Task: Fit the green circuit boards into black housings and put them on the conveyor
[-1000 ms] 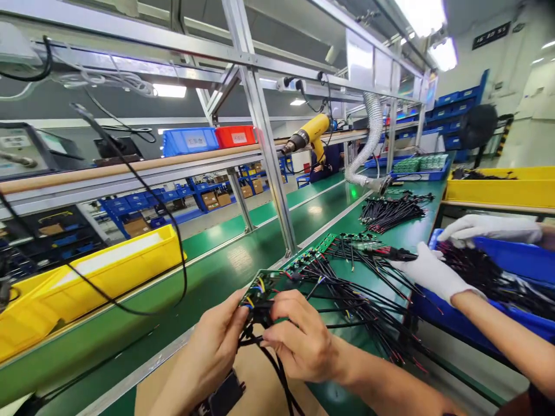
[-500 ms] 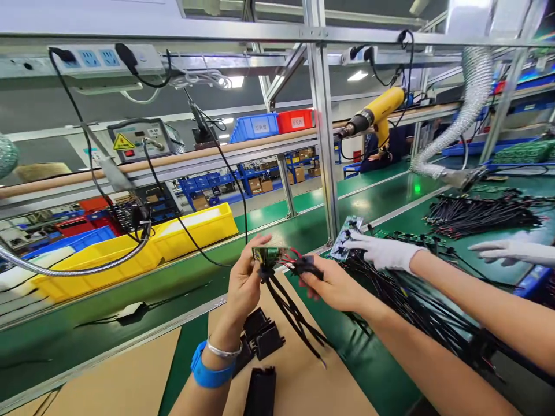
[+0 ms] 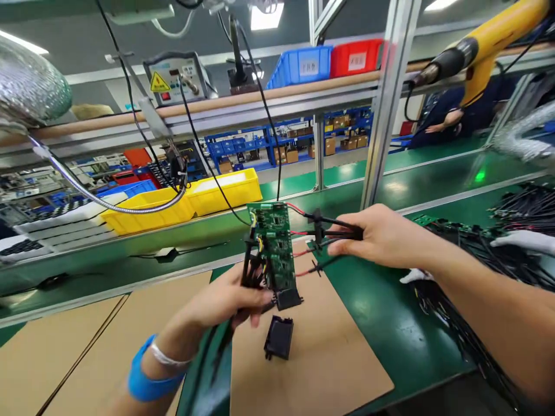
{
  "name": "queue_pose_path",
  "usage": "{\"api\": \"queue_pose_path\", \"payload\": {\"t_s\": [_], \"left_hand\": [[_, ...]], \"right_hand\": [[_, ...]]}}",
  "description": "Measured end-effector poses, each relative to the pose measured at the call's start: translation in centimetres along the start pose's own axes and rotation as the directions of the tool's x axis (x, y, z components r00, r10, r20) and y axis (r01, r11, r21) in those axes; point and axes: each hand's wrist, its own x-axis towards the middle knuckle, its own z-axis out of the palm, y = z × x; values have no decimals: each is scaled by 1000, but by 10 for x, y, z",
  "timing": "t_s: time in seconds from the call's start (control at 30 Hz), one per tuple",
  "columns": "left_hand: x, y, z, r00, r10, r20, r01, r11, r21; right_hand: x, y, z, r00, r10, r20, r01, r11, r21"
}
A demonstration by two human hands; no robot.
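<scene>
Several green circuit boards (image 3: 277,245) hang side by side in a strip between my hands, their component faces toward me. My left hand (image 3: 232,297) is closed around the black cables (image 3: 248,260) on the strip's left side. With my right hand (image 3: 377,237) I grip the black cables (image 3: 342,228) that join the boards through short red and black wires. A black plastic case part (image 3: 288,299) shows at the strip's lower end; whether it touches the boards I cannot tell. Below, another black case (image 3: 280,338) lies on the cardboard sheet (image 3: 321,358).
A co-worker's white-gloved hands (image 3: 526,240) are among cable bundles (image 3: 459,240) at right. Yellow bins (image 3: 225,193) stand beyond the green bench (image 3: 364,283). A yellow hot-air gun (image 3: 485,46) hangs upper right, near a metal post (image 3: 385,110).
The boards have turned from edge-on to face-on and spread into a strip. My right hand has moved out to the right along the cables. The view has swung left and down.
</scene>
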Motion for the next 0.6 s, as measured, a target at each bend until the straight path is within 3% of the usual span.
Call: {"api": "queue_pose_path", "payload": {"t_s": [0.1,0.2,0.3,0.43,0.6], "left_hand": [[-25,-33,8,940,-259,220,267,964,-6],[-21,-78,45,873,-425,239,422,904,66],[-3,-111,74,874,-454,173,437,890,127],[12,-128,78,904,-404,144,384,912,146],[12,-138,76,952,-271,143,264,962,62]], "right_hand": [[-1,29,18,949,62,309,-51,998,-42],[5,49,57,884,25,467,-57,997,54],[17,56,103,890,-51,453,-51,976,210],[20,61,153,923,-88,376,-11,967,254],[4,69,167,960,-124,250,51,959,280]]}}
